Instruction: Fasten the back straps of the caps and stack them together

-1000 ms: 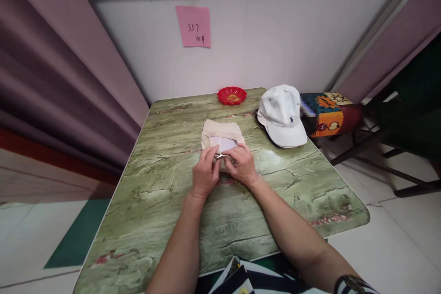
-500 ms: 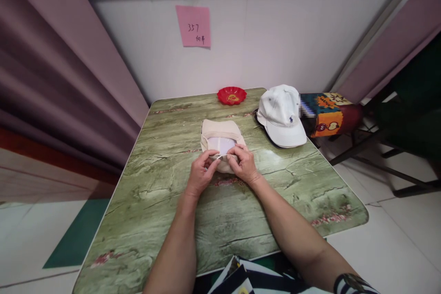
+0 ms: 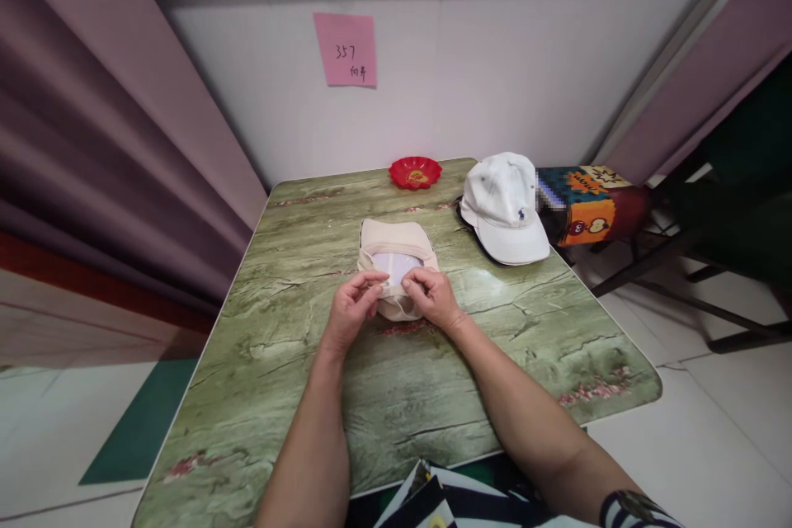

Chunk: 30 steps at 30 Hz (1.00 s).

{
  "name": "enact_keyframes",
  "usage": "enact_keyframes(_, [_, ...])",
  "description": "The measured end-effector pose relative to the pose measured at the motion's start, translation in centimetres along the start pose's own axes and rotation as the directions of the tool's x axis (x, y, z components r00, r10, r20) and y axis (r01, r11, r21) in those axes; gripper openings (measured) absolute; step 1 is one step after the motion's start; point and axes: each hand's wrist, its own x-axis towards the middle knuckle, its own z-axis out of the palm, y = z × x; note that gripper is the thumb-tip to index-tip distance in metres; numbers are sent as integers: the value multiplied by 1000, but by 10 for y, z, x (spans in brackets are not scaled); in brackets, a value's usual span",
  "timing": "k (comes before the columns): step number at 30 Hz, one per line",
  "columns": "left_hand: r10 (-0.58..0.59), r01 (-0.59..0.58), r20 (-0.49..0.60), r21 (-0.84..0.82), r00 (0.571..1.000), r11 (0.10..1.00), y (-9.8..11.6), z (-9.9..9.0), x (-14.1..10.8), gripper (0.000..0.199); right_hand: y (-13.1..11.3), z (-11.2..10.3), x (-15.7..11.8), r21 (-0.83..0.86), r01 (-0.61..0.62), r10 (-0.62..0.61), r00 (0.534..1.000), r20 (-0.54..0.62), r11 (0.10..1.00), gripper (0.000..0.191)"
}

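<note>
A beige cap (image 3: 396, 238) lies upside down on the green wood-patterned table (image 3: 297, 264), its brim toward the wall and its pale lining showing. At the cap's near edge, by the back strap, my left hand (image 3: 354, 304) pinches with thumb and index finger. Opposite it, my right hand (image 3: 431, 295) grips the same edge between thumb and fingers. A small gap in the cap's back shows between the hands. My fingers partly cover the strap, so its fastening cannot be made out.
To the right, a white cap (image 3: 500, 198) rests on top of darker headwear. A red scalloped dish (image 3: 415, 172) stands at the table's back edge. Beyond the right edge is a stool with a patterned cover (image 3: 594, 210). A pink note (image 3: 346, 49) sticks to the wall.
My left hand has shifted slightly left and down along the cap's edge. The strap that was pinched up between both hands now lies lower, and the back opening shows more.
</note>
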Motion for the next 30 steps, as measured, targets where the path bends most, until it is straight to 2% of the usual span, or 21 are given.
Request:
enact_keyframes(5, [6,-10,40,106,999,994,3,3,-2,30,2,-1,1,266,-153,140,988,69,952,32])
enact_keyframes(11, [78,-80,19,222,997,972,-2,3,-2,25,4,1,1,392,-265,229,964,137,881,35])
enact_keyframes(13, [171,-167,17,334,985,928,-3,1,0,23,3,1,1,416,-293,248,955,160,861,33])
enact_keyframes(16, [316,-303,63,508,947,806,-2,-3,2,18,0,1,1,421,-307,255,951,178,853,28])
enact_keyframes(19, [368,-359,103,565,924,743,-2,-4,3,16,-2,2,1,408,-318,272,948,167,856,27])
enact_keyframes(26, [272,-271,73,507,959,818,-3,0,1,13,4,-1,1,370,-254,237,967,92,894,32])
enact_keyframes(30, [227,-218,25,410,973,886,-3,0,0,13,6,-3,2,321,-196,210,978,-7,927,39])
